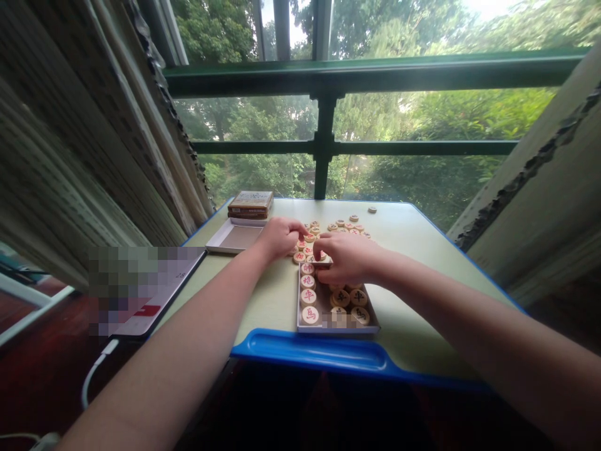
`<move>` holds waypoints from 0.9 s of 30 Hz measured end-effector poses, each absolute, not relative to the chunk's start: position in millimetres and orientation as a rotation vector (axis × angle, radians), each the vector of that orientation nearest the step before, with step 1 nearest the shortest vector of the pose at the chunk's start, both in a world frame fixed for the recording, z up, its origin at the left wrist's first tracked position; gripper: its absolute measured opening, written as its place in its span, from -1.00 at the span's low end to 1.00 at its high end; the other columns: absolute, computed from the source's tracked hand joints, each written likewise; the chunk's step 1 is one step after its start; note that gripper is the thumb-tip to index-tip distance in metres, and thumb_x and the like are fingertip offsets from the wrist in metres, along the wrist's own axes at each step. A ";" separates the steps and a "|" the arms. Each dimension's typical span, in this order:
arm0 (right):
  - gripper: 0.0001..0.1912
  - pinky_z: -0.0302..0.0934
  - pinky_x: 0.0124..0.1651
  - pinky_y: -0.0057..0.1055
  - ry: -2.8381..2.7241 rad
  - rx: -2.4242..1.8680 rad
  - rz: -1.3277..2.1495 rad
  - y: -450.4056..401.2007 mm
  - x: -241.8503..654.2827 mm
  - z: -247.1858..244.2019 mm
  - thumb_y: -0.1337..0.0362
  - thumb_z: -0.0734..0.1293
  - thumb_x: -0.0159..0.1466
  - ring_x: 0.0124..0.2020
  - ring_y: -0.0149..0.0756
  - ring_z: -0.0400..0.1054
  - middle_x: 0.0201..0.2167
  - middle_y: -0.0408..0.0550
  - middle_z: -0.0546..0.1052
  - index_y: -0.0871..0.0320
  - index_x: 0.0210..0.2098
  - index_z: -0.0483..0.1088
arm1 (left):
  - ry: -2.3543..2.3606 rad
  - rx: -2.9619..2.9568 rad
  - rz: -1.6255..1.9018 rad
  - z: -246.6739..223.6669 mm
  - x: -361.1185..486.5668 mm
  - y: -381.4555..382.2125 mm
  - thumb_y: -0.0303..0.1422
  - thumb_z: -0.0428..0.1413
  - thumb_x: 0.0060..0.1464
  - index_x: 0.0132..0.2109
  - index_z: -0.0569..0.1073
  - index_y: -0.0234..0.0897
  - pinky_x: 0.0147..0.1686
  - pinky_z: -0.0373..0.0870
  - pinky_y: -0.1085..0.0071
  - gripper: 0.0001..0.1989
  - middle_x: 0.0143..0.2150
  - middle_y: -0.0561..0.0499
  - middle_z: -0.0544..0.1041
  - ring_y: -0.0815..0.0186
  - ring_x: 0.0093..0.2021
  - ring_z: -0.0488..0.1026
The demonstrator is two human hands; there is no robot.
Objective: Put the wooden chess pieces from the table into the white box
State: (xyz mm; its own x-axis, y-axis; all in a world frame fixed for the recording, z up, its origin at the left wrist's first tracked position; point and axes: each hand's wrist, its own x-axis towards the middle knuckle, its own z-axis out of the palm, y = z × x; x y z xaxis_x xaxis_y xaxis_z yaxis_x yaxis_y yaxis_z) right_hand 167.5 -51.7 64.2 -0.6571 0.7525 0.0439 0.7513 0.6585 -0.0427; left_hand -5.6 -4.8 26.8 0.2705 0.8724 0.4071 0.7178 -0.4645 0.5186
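Round wooden Chinese chess pieces (299,257) with red and dark characters lie loosely grouped on the table, just beyond an open shallow box (377,327). My left hand (282,238) is at the left of this group, fingers curled and tips down among the pieces; what they grip, if anything, is hidden. Over the box's far end is my right hand (350,255), thumb and forefinger bent and apart, beside the pieces there. Inside the box, a red-marked column (308,297) runs along the left wall, and dark-marked pieces (359,297) sit at the right.
A box lid (220,245) lies at the left, in front of a stacked box (251,203). A tablet-like device (154,307) with a white cable (89,379) overlaps the left edge. One piece (372,210) sits far back. A blue tray groove (314,351) edges the table's front.
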 end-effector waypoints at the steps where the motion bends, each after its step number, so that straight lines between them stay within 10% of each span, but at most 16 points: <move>1: -0.73 0.06 -0.42 -0.44 -2.801 -1.285 0.033 -51.4 168.2 65.3 0.12 0.29 0.02 -0.31 -0.26 0.31 -0.28 -0.05 0.46 0.12 -0.32 0.41 | 1.470 2.302 0.977 25.7 -6.4 -3.3 -0.55 -0.08 -0.19 -0.37 0.59 -0.29 -0.32 0.38 0.50 -0.65 -0.48 0.07 0.57 0.36 -0.40 0.47; 27: -0.72 0.15 -0.21 -0.39 -2.450 -1.480 -0.004 -5.4 198.1 42.6 0.27 0.21 0.11 -0.23 -0.24 0.30 -0.20 0.01 0.46 0.10 -0.24 0.49 | 1.449 2.495 0.717 20.2 -8.8 -1.3 -0.46 0.00 -0.11 -0.17 0.55 -0.25 -0.06 0.33 0.39 -0.66 -0.13 -0.04 0.54 0.25 -0.12 0.42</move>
State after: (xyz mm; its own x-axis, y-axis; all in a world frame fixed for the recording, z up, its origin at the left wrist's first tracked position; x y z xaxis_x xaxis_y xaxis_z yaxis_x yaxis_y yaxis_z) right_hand 198.1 -5.4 42.6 -0.4368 0.8675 0.2379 0.8684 0.4757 -0.1401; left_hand -8.8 -1.3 20.2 0.4127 0.8528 0.3200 0.7720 -0.5140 0.3740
